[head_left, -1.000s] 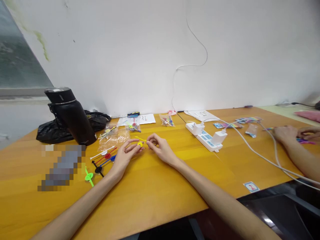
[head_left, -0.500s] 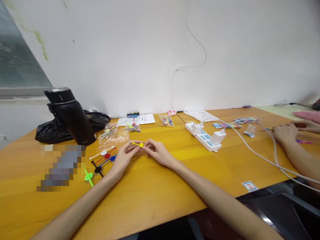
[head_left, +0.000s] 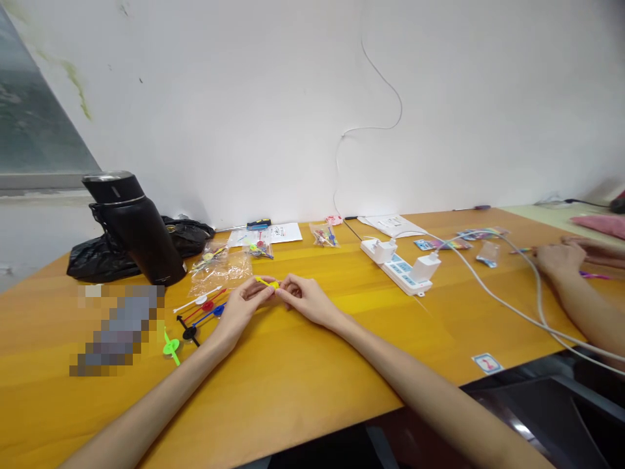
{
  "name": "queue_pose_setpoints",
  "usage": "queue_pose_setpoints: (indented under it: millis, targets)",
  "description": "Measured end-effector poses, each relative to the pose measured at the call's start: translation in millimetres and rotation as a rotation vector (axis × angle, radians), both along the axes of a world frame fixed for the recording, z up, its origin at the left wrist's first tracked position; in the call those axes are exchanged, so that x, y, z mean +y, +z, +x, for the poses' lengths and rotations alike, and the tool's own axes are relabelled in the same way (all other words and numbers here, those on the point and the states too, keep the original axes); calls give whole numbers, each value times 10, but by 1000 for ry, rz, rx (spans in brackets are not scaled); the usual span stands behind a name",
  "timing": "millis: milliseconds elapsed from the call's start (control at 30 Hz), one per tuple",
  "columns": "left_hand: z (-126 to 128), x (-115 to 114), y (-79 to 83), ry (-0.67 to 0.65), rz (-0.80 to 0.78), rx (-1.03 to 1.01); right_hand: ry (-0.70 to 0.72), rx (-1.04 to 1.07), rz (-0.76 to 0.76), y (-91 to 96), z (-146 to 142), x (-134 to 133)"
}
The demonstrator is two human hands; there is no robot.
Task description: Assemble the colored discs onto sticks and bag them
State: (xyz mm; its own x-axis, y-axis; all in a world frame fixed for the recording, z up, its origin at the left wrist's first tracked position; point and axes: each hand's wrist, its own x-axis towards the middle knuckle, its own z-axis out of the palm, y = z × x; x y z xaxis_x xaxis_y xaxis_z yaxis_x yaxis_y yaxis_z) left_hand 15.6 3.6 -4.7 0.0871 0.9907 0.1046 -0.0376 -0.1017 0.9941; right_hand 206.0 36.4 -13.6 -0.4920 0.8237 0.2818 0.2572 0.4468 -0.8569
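Note:
My left hand [head_left: 243, 306] pinches a small yellow plastic spinner arrow [head_left: 263, 281] between thumb and fingers, just above the table. From the other side, the closed fingertips of my right hand [head_left: 310, 299] meet the round hub of that arrow, and they partly hide it. Left of my left hand lie more spinner arrows with round hubs: a white one [head_left: 200, 300], a red one [head_left: 208, 305], a blue one [head_left: 219, 311], a black one [head_left: 190, 333] and a green one [head_left: 171, 347]. My left wrist and forearm pass close by them.
A black bottle [head_left: 146, 241] stands before a black plastic bag [head_left: 92, 260]. Clear bags [head_left: 222, 270] of small parts lie behind my hands. A white power strip [head_left: 405, 277] with cables is to the right. Another person's hands [head_left: 559, 260] work at the far right.
My hands stay nearly in place, both at the yellow spinner arrow, with only slight finger movement. The whole view has shifted a little. The other person's hands have moved slightly.

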Motion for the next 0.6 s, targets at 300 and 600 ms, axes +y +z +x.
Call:
queue_pose_setpoints:
  millis: [300,600]
  targets:
    - [-11,-8,25,24,-32,35,13,-48,-12,14,3,-15]
    - [-5,4,-6,40,-15,44,59,-68,-15,85,6,-44]
